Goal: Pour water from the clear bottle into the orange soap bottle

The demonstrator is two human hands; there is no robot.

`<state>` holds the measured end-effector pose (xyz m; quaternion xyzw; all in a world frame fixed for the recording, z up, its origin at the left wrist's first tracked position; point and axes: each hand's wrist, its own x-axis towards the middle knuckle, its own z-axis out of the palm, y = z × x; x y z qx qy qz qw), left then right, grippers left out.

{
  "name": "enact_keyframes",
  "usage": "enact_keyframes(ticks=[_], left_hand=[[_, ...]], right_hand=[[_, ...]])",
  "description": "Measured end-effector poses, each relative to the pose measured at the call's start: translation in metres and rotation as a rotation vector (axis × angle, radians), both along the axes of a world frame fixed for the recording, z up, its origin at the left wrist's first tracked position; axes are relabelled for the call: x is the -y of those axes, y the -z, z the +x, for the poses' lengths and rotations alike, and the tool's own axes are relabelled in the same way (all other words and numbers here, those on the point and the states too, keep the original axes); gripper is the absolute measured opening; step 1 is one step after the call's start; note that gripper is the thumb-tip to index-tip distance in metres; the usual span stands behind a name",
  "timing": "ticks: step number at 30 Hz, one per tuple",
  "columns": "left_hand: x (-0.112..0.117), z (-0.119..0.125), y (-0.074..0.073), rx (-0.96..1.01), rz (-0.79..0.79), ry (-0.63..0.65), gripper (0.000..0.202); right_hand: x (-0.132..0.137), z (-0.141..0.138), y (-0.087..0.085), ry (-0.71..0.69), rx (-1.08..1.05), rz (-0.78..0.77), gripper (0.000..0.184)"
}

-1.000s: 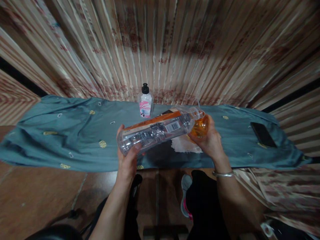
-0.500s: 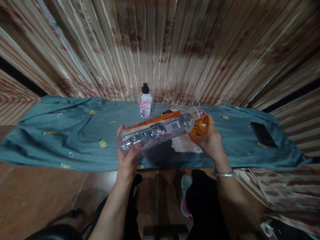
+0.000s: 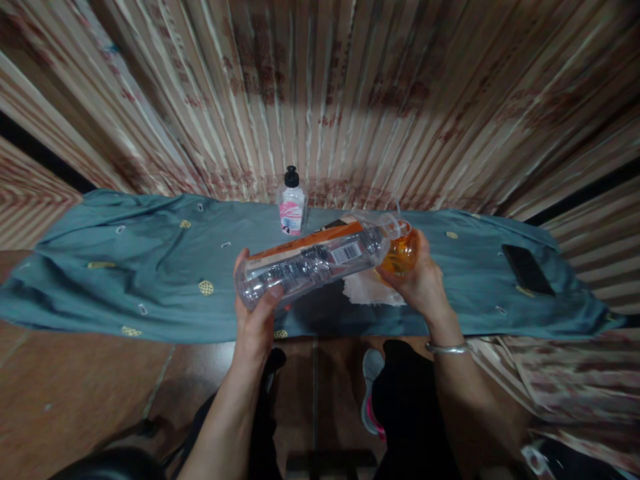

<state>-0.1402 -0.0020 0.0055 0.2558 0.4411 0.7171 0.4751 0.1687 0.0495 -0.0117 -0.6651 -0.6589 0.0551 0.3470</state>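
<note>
My left hand (image 3: 256, 319) grips the base end of a clear plastic bottle (image 3: 313, 261) with an orange label and a barcode. The bottle lies nearly level, its neck pointing right into a small round glass vessel (image 3: 400, 253) that holds amber liquid. My right hand (image 3: 420, 280) is wrapped round that vessel from below. Both are held just above a surface draped in teal cloth (image 3: 125, 267). A pale rag (image 3: 367, 290) lies on the cloth under the vessel.
A small pump bottle with a black cap and pink label (image 3: 291, 203) stands at the back of the cloth. A black phone (image 3: 527, 269) lies at the right end. A striped curtain (image 3: 320, 100) hangs behind. A tiled floor and my shoe (image 3: 373, 393) show below.
</note>
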Motion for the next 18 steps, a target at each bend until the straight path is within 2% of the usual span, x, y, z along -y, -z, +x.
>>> enact_keyframes(ticks=[4,15,18], left_hand=[[-0.0005,0.0004,0.0026,-0.006,0.036,-0.015,0.091],[0.0008,0.0029,-0.0051,0.028,-0.020,-0.019,0.104],[0.0006,0.0021,-0.0045,0.025,-0.009,-0.024,0.102]], right_hand=[[-0.0002,-0.0002,0.0006,0.002,0.007,-0.003,0.110],[-0.0003,0.0006,0.0000,0.005,0.010,-0.008,0.110],[-0.0001,0.0002,-0.0006,0.003,0.007,-0.007,0.109]])
